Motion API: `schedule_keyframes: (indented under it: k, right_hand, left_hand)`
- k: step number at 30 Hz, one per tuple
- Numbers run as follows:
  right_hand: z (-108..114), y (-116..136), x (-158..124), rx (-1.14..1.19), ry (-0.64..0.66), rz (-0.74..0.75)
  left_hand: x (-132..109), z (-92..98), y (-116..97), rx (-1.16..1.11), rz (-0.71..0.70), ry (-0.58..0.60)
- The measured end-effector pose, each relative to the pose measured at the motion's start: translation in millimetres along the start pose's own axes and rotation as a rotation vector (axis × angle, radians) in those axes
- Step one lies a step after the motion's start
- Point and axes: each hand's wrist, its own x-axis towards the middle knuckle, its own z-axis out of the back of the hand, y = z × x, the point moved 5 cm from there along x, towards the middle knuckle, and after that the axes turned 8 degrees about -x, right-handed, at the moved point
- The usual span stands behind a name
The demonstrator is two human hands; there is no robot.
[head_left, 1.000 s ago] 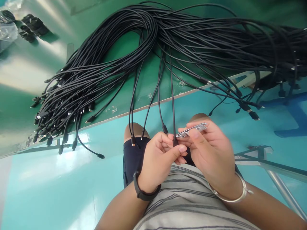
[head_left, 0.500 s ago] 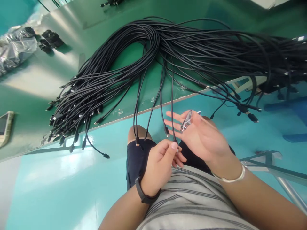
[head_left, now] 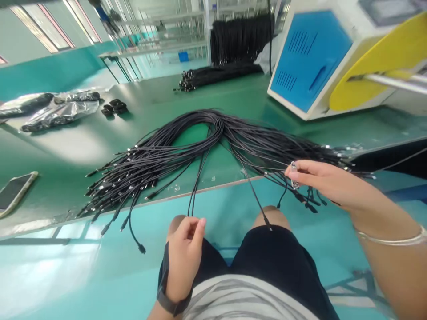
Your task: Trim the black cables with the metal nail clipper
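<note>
Right hand (head_left: 328, 184) at 3 o'clock: fingers (head_left: 310, 171) extended, pinching a small chrome clipper (head_left: 293, 174) at the fingertips. Left hand (head_left: 184, 262) at 6 o'clock: curled above the lap, fingertips (head_left: 200, 224) drawn together; whether it grips anything cannot be told from this view. Black cables (head_left: 203, 142) lie in a looped bundle on the green bench (head_left: 66, 151) at 12 o'clock, several strands hanging over the bench edge toward the knees, with connector ends (head_left: 312, 208) fanned at 3 and 8 o'clock. Two strands drop to just above the left hand; contact unconfirmed. Handling assessment: clipper light, rigid, slick, best held by its flat sides. Cables light, limp, prone to tangling; best taken singly by the connector. Mobile phone (head_left: 13, 193) lies on the bench at 9 o'clock; blue-and-yellow machine (head_left: 310, 62) stands at 1 o'clock.
</note>
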Motion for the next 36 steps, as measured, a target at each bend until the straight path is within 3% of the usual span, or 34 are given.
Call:
schedule_keyframes:
  k: [2, 4, 8, 11, 13, 17, 22, 26, 29, 36]
  right_hand:
    - [11, -1, 5, 0.025, 0.055, 0.038]
    - [8, 1, 8, 0.121, 0.121, 0.075]
    - [-7, 13, 5, 0.154, 0.11, 0.158]
    - [-4, 13, 3, 0.082, 0.07, 0.19]
    - [8, 5, 6, 0.017, 0.024, 0.193]
    - [26, -22, 19, -0.096, -0.039, 0.169]
    - [18, -51, 18, -0.093, -0.234, 0.165]
    - [-7, -55, -7, 0.059, -0.436, 0.101]
    - [-35, -44, -32, 0.238, -0.526, 0.025]
    - [-111, -8, -55, 0.783, -0.348, 0.011]
  left_hand:
    - [6, -28.1, -2, -0.142, 0.09, 0.158]
    - [9, -71.5, -7, -0.333, 0.181, 0.359]
    - [15, -150.0, -16, -0.488, 0.217, 0.521]
    - [10, -177.2, -16, -0.618, 0.308, 0.61]
    - [1, -174.4, -12, -0.698, 0.376, 0.627]
    - [-19, -144.3, -3, -0.819, 0.47, 0.62]
    - [-32, -119.0, -8, -0.874, 0.495, 0.623]
    - [-28, -111.6, -15, -0.875, 0.483, 0.537]
    - [-24, -108.7, -16, -0.85, 0.492, 0.481]
    - [-22, -110.7, -23, -0.832, 0.464, 0.444]
